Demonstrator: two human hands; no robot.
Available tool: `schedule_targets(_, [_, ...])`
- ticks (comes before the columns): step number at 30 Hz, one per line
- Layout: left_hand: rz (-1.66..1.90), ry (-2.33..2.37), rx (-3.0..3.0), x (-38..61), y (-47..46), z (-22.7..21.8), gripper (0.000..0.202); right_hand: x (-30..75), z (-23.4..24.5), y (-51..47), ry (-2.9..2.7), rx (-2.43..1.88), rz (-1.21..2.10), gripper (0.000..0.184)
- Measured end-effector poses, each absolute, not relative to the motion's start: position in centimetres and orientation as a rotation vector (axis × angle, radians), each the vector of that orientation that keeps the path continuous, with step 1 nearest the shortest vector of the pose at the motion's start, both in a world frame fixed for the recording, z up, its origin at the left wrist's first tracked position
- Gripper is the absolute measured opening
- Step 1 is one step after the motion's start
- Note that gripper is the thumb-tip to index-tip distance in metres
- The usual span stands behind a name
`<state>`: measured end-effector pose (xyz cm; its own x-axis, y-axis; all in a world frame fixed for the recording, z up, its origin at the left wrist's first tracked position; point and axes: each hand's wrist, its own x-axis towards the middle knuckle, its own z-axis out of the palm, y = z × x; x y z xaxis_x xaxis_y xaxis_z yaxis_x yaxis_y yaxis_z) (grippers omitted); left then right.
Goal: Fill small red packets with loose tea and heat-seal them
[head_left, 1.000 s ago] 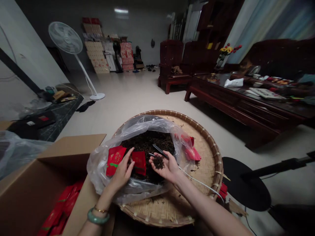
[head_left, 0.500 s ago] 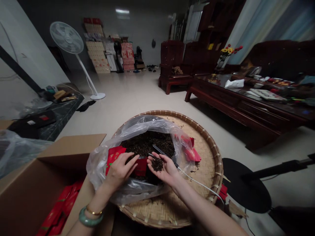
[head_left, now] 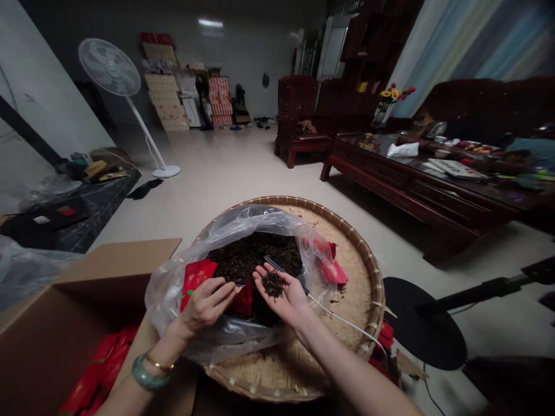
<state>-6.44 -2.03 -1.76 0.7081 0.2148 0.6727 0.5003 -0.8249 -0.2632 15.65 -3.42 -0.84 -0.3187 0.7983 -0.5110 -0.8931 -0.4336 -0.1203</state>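
Observation:
My left hand (head_left: 208,306), with bangles at the wrist, has its fingers closed at the top edge of a small red packet (head_left: 243,299). Dark dried tea leaves (head_left: 273,284) lie in the cupped palm of my right hand (head_left: 291,300), which is turned up beside the packet. Below both hands a clear plastic bag (head_left: 171,274) stands open, full of the same loose tea (head_left: 243,254). Another flat red packet (head_left: 196,278) rests at the left of the tea. Partly behind my right fingers is a slim dark tool (head_left: 274,263) with a white cord.
The bag sits on a round woven bamboo tray (head_left: 347,323), with red packets (head_left: 333,271) at its right. An open cardboard box (head_left: 108,266) with red packets stands at left. A black round stand base (head_left: 422,323), a wooden table (head_left: 390,179) and a white fan (head_left: 167,171) surround it.
My left fingers have come together at the red packet's top edge; they were spread before. The packet is tilted up more. My right palm still carries tea leaves, and the view has shifted slightly.

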Motion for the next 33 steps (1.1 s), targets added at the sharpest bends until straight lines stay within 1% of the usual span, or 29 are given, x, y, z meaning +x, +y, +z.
schedule_targets(4, [-0.877,-0.527,-2.591,-5.5,-1.9,0.3,0.013,15.8,-0.6,-3.4,0.267,-0.653,1.928,0.022])
schedule_targets(9, [-0.738,-0.728,-2.874,-5.3,-1.6,1.9,0.019,16.1,0.4,-3.2,0.239,-0.649,1.918,0.021])
schedule_targets(18, [-0.61,-0.914,-3.16,-4.0,-2.3,2.2,0.018,14.3,4.7,-2.6,-0.076,-0.648,1.918,0.024])
schedule_targets(22, [-0.606,-0.966,-3.155,-4.1,-2.2,2.0,0.021,12.3,4.5,-2.5,-0.187,-0.676,1.844,0.029])
schedule_targets(28, [-0.746,-1.064,-3.219,-4.5,-2.2,1.8,0.02,10.8,3.3,-2.9,-0.384,-0.69,1.633,0.024])
schedule_targets(33, [-0.801,-1.178,-3.246,-4.5,-2.5,1.5,0.021,10.4,2.6,-3.1,-0.555,-0.777,1.48,0.026])
